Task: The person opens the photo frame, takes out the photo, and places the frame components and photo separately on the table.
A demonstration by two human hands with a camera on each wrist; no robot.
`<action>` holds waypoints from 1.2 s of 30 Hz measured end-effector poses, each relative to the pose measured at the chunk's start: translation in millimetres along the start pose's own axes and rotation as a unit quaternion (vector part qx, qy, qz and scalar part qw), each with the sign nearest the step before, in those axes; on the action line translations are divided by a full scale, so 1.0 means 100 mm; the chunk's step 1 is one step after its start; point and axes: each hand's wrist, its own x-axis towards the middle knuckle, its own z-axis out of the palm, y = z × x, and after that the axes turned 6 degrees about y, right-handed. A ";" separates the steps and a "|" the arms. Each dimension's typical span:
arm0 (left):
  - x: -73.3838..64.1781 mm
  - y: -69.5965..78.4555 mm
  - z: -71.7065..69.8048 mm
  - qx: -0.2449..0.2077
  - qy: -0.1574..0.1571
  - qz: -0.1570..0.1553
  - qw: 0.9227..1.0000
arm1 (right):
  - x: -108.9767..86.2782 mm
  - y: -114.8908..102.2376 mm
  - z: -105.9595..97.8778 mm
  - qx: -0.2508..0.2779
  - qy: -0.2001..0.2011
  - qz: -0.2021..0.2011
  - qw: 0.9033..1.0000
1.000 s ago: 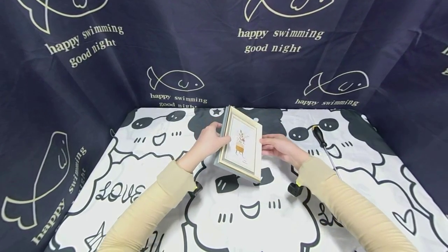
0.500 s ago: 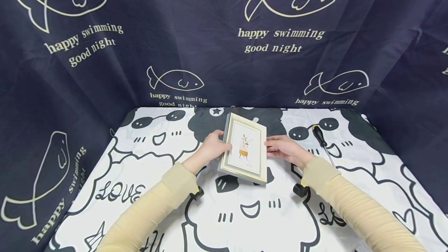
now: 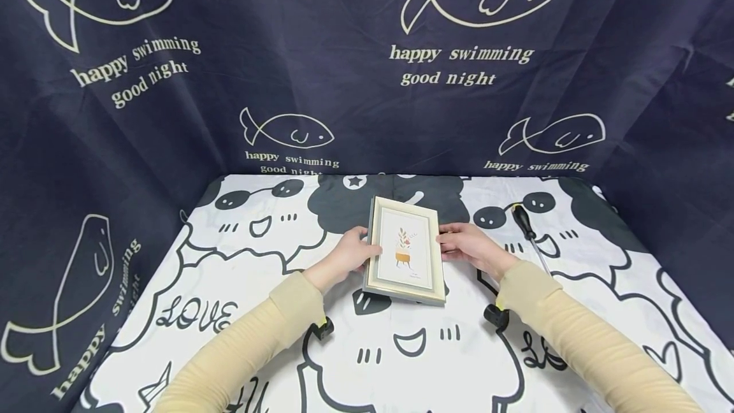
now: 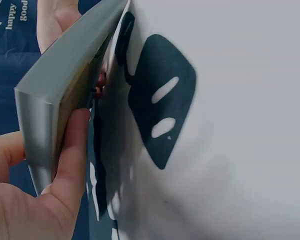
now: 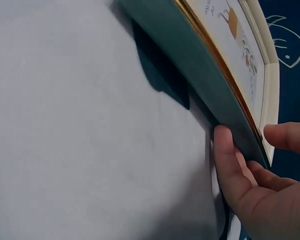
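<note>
Between both hands is a picture frame [image 3: 406,250] with a cream-gold border, grey sides and a print of a plant in an orange pot. Its face tilts up toward the head camera. My left hand [image 3: 346,257] grips the left edge, thumb on the front and fingers behind. In the left wrist view, fingers of the left hand [image 4: 65,175] reach under the frame's grey side [image 4: 65,55]. My right hand [image 3: 470,245] pinches the right edge. The right wrist view has its thumb [image 5: 287,136] at the front border, other fingers underneath, close over the cloth.
A screwdriver [image 3: 523,222] with a black handle lies to the right, its shaft partly behind the right sleeve. A white cloth [image 3: 413,375] with black cartoon prints covers the table. Dark blue curtains [image 3: 367,81] with fish prints stand behind and at the sides.
The picture frame has come down and toward the person, and its face has turned more upward and to the front. Both hands have moved with it, keeping their grip.
</note>
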 end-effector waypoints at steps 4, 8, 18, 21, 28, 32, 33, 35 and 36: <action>0.03 -0.05 0.01 -0.018 -0.012 -0.018 1.000 | 0.01 0.00 0.03 -0.046 0.018 -0.029 0.998; 0.04 -0.09 0.02 -0.036 -0.018 -0.033 0.999 | 0.01 -0.02 0.06 -0.081 0.029 -0.041 0.995; 0.06 -0.17 0.00 -0.060 -0.025 -0.050 0.997 | 0.04 -0.05 0.12 -0.131 0.035 -0.045 0.990; 0.05 -0.18 -0.01 -0.066 -0.030 -0.056 0.996 | 0.04 -0.06 0.15 -0.129 0.034 -0.046 0.990; 0.03 -0.20 -0.01 -0.074 -0.037 -0.060 0.995 | 0.04 -0.07 0.18 -0.133 0.037 -0.040 0.990; 0.04 -0.21 -0.01 -0.075 -0.034 -0.060 0.995 | 0.05 -0.06 0.19 -0.149 0.041 -0.045 0.987; 0.04 -0.22 0.00 -0.075 -0.033 -0.061 0.995 | 0.05 -0.06 0.19 -0.152 0.041 -0.046 0.986; 0.04 -0.22 0.00 -0.076 -0.032 -0.062 0.995 | 0.06 -0.06 0.19 -0.157 0.042 -0.047 0.986; 0.05 -0.23 0.00 -0.076 -0.032 -0.061 0.995 | 0.06 -0.05 0.18 -0.156 0.042 -0.047 0.986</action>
